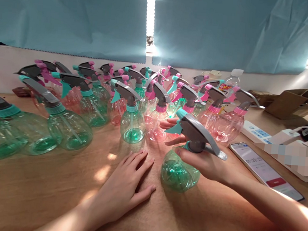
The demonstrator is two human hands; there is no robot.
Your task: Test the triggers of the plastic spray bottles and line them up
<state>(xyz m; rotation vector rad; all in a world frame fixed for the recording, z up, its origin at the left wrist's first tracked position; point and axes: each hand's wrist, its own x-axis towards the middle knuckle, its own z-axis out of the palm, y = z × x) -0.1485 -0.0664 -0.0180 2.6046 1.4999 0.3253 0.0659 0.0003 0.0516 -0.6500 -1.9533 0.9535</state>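
My right hand (201, 162) is around the neck of a green spray bottle (180, 171), the thumb on the near side and the fingers reaching past the far side. This bottle has a grey trigger head (195, 131) with a teal nozzle and trigger, and it leans a little. My left hand (130, 181) lies palm down on the wooden table, fingers spread, holding nothing. Just beyond it stand a green spray bottle (132, 128) with a teal collar and a pink spray bottle (158, 126).
Several more green and pink spray bottles crowd the back and left, including a green one (70, 131). At the right are a phone (262, 168) showing a timer, a white power strip (257, 131) and a cardboard box (287, 103). A clear bottle (232, 81) stands behind.
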